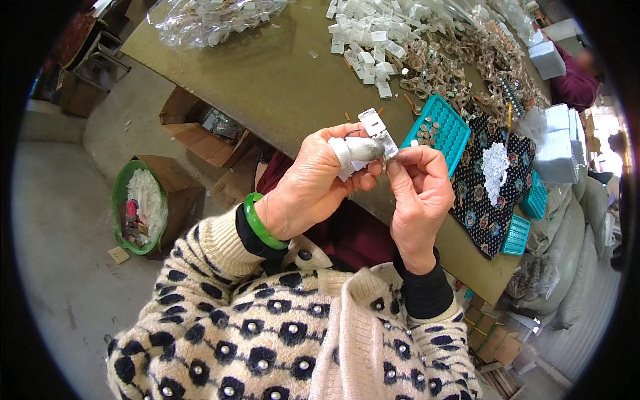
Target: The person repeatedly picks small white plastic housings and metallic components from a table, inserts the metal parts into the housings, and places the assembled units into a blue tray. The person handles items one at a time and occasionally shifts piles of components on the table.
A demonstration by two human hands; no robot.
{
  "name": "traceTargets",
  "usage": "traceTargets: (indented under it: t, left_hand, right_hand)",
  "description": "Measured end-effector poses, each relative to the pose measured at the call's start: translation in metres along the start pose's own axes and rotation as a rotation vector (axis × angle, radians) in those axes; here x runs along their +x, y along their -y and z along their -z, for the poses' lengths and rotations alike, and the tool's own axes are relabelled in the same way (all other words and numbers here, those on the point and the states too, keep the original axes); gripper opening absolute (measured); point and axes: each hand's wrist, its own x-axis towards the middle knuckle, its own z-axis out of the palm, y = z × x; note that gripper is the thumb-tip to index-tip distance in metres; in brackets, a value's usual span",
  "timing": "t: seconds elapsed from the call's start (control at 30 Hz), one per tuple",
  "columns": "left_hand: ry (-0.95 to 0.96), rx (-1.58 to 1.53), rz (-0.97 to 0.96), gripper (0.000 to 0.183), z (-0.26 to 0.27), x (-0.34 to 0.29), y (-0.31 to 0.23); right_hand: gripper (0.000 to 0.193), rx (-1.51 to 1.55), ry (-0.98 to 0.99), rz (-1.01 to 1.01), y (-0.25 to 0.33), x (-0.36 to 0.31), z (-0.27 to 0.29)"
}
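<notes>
My left hand (310,175) is closed around a small white plastic case (373,123), whose lid stands swung open above its body. A white covering, smudged grey toward the tip, wraps a digit of that hand, and a green bangle (260,223) circles the wrist. At the case's lower edge, my right hand (420,190) has thumb and forefinger pinched together; what is between them is too small to make out. Just right of the hands lies a teal ridged tray (453,137) holding several small round silver discs (427,133).
White plastic cases (367,40) and tangled wired parts (447,73) are heaped on the green table (267,80). White flakes (495,167) lie on a dark patterned cloth (475,213). A green basket (123,207) and open carton (207,133) stand left. Another person's sleeve (575,83) shows far right.
</notes>
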Motion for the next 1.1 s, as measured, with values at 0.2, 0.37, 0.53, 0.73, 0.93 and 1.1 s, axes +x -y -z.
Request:
traceTargets:
  t: [0.2,0.37,0.53,0.73,0.93,1.1]
  left_hand:
    - [-0.083,0.342,-0.371,0.025,-0.007,0.001,0.009]
    - [-0.021,0.238,-0.343,0.029,-0.011,-0.002,0.013]
    - [0.022,0.224,-0.214,0.028,-0.003,0.002,0.004]
    - [0.032,0.116,-0.129,0.029,0.005,0.006,0.006]
    - [-0.029,0.205,-0.072,0.028,0.005,0.009,0.004]
    - [-0.08,0.177,-0.027,0.012,0.003,0.012,0.006]
  right_hand:
    - [0.014,0.41,0.003,-0.37,0.0,-0.001,0.002]
    - [0.01,0.445,0.01,-0.394,-0.004,-0.005,0.002]
    - [0.008,-0.314,0.051,0.164,-0.001,0.012,0.023]
    - [0.008,-1.086,-0.05,0.541,-0.018,0.071,0.062]
    - [0.009,-1.196,0.045,0.407,-0.032,0.088,0.074]
    - [0.007,-1.035,0.129,0.25,-0.025,0.094,0.081]
